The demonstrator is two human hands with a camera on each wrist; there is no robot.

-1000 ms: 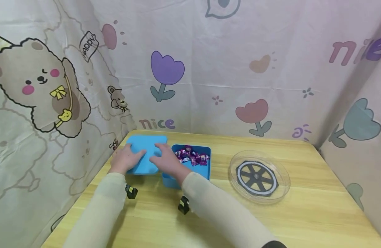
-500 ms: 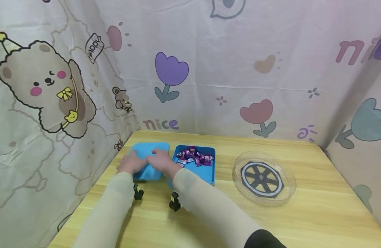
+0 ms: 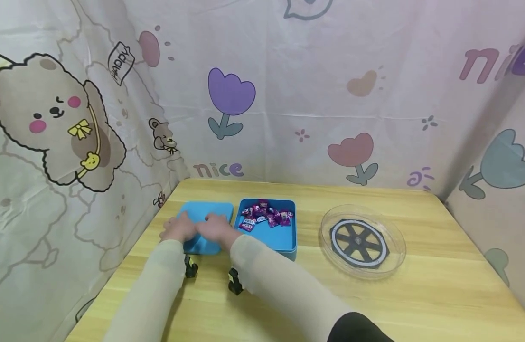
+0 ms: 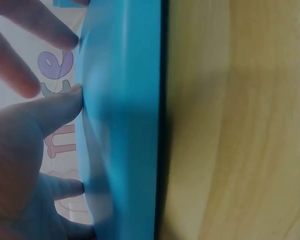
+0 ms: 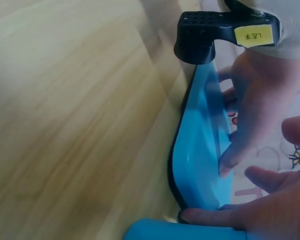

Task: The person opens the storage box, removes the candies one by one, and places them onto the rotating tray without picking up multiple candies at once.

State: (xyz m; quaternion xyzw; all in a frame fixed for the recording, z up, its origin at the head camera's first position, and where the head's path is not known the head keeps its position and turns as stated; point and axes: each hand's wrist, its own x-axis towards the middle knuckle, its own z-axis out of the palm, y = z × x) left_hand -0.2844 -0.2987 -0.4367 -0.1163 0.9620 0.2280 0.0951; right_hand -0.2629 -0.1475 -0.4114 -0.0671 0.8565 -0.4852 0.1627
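A light blue lid (image 3: 201, 246) lies low over the table at the far left. My left hand (image 3: 178, 229) rests on its top with thumb and fingertips; the thumb (image 4: 60, 107) is fairly straight in the left wrist view. From the right side, my right hand (image 3: 216, 229) touches the lid, one fingertip (image 5: 195, 215) at its edge beside the box and the thumb apart from it. Just right of the lid stands an uncovered blue box (image 3: 279, 238). Several purple wrapped candies (image 3: 262, 217) fill its rear part.
A clear round dish (image 3: 397, 259) stands right of the box, with a dark wheel-shaped pattern (image 3: 359, 241) at its bottom. The wooden table (image 3: 433, 289) ends at a printed curtain (image 3: 288, 85) behind and along the left. Black wrist cameras (image 3: 191, 267) hang below both cuffs.
The lid has come nearer to me and lower. My right hand has moved left and drawn in beside my left hand, uncovering more of the box. The head view shifts slightly.
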